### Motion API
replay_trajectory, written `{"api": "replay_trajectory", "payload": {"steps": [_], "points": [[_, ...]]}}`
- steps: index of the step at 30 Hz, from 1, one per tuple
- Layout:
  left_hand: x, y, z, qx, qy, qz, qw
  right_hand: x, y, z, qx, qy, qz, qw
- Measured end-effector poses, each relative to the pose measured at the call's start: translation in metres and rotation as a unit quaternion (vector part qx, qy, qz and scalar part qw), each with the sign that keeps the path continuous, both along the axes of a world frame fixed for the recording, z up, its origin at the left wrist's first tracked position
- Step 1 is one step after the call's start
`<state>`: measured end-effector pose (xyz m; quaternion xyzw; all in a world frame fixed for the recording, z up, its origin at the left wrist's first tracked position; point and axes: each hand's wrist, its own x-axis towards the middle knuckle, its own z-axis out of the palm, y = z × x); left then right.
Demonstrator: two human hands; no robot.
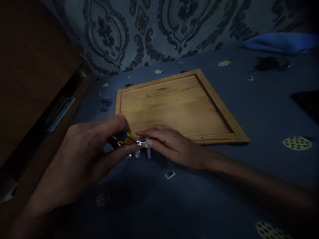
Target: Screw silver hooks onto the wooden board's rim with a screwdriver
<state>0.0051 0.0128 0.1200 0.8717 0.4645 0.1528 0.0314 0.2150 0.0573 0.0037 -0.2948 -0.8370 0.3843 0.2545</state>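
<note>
My left hand (92, 152) is closed around a small screwdriver (129, 138) with a black and yellow handle. Its tip end meets a shiny metal hook fitting (141, 143) at the near edge of a framed wooden panel (169, 103). From the right, my right hand (171, 144) reaches in with its thumb and fingers closed on this fitting, its fingers resting along the panel's edge. Bright metal prongs (137, 154) stick out toward me below the hands. The fingers partly hide the fitting and the screwdriver's tip.
Beyond my left hand lies a small heap of metal hooks (104, 103) on the dark blue patterned cloth (199, 199). Brown wooden furniture (37, 76) stands at the left. A blue cloth (279, 43) and a dark object (270, 63) lie at the back right.
</note>
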Motion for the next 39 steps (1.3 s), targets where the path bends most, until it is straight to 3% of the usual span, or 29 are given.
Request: {"api": "replay_trajectory", "payload": {"steps": [19,23,26,28,30,33,39], "points": [[0.005,-0.002,-0.010,0.065,-0.035,0.010,0.997,0.001,0.000,0.001,0.007,0.002,0.001,1.000],[0.008,-0.002,-0.008,0.044,-0.018,0.027,0.998,0.001,0.002,0.000,0.003,-0.001,-0.003,1.000],[0.008,-0.002,-0.009,0.034,-0.020,0.021,0.999,0.000,0.001,0.000,0.005,0.049,-0.018,0.999],[0.007,-0.001,-0.010,0.036,-0.016,0.018,0.999,-0.002,-0.006,0.002,0.048,0.105,-0.058,0.992],[0.004,-0.001,-0.009,0.033,-0.014,0.015,0.999,-0.004,-0.019,0.005,0.142,0.125,-0.096,0.977],[-0.002,0.000,-0.005,0.001,0.002,-0.007,1.000,-0.007,-0.044,0.008,0.263,0.104,-0.064,0.957],[-0.009,0.000,0.001,-0.040,0.015,-0.021,0.999,-0.013,-0.069,0.000,0.324,0.056,-0.023,0.944]]}}
